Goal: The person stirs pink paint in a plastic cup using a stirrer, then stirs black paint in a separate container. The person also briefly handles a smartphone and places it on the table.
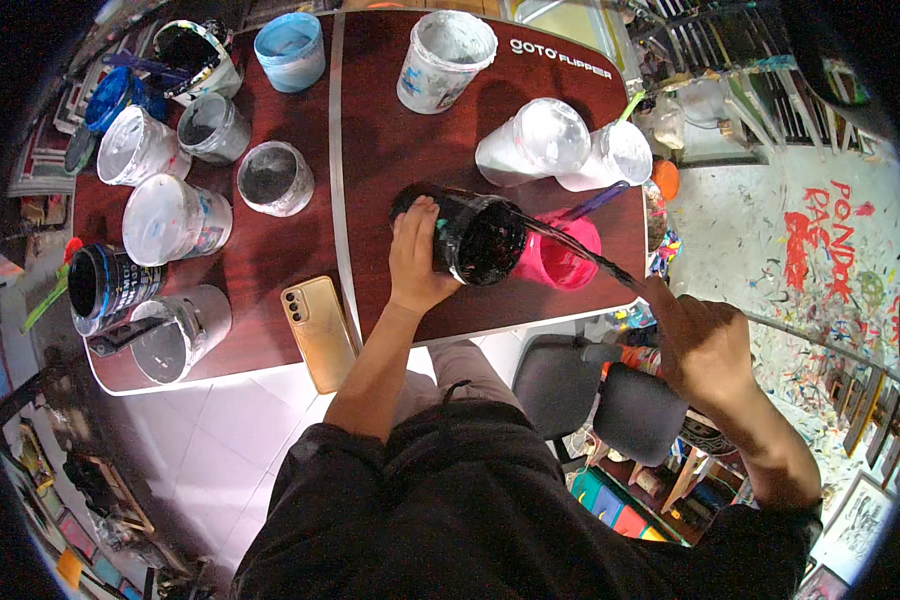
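My left hand (417, 262) is wrapped around the left side of a black paint tub (485, 243), which leans with its mouth toward me. Its inside is coated dark. My right hand (705, 345) grips the lower end of a long, paint-blackened stirring stick (580, 248); the far end of the stick reaches the rim of the black tub. Right beside that tub stands a bright pink paint tub (570, 262), partly behind the stick. A purple handle (600, 200) sticks up out of the pink tub.
Paint-smeared tubs crowd the left of the dark red table (370, 130), including a clear-lidded tub (175, 215). A gold phone (318, 335) lies at the front edge. Two white tubs (535, 145) stand back right. Dark chairs (640, 410) sit below the table's right side.
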`<action>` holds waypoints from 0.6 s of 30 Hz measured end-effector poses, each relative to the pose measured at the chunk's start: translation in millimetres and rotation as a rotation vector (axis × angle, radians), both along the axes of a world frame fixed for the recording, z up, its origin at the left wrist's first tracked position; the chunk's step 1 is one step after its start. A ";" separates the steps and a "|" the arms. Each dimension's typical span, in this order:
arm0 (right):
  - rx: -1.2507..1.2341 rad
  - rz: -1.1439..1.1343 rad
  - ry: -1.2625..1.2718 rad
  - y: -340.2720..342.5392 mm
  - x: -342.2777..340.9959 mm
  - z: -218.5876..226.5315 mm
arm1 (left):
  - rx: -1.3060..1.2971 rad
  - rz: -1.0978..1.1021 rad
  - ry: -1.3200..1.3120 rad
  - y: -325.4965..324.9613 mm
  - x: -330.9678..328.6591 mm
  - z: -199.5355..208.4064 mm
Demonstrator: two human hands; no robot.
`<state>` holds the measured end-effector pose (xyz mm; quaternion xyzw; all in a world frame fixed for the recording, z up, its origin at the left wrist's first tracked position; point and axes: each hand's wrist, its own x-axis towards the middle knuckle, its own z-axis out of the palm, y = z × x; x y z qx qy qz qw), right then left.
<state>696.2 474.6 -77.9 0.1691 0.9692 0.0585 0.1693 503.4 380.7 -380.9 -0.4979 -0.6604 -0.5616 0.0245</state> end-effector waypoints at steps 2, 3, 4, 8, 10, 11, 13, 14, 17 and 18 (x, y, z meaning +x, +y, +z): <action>-0.033 -0.056 -0.003 -0.1 5.3 -10.5 | -0.009 -0.019 0.021 -0.7 -0.1 0.2; -0.047 -0.075 -0.045 -0.5 8.6 -15.1 | -0.003 -0.006 0.016 0.0 0.1 -0.4; -0.062 -0.093 -0.087 -1.5 11.1 -17.6 | 0.003 0.005 0.011 0.4 0.3 -1.0; -0.242 -0.359 -0.120 -22.6 8.6 -23.0 | -0.057 -0.009 0.073 -4.4 0.6 -1.0; -0.339 -0.472 -0.081 -26.1 11.1 -29.4 | -0.107 0.019 0.079 -9.2 0.4 -0.3; -0.401 -0.479 0.006 -26.9 17.0 -34.6 | -0.090 0.028 0.081 -10.3 1.0 -1.2; -0.495 -0.489 0.115 -31.0 20.1 -39.1 | -0.059 0.048 0.090 -12.4 0.9 -3.5; -0.529 -0.493 0.136 -33.8 19.7 -39.4 | -0.062 0.060 0.082 -13.4 2.7 -3.9; -0.632 -0.591 0.143 -45.1 20.9 -43.6 | -0.056 0.082 0.080 -13.8 8.9 -3.7; -0.664 -0.632 0.132 -47.2 21.3 -45.3 | -0.042 0.094 0.088 -12.4 9.8 -4.0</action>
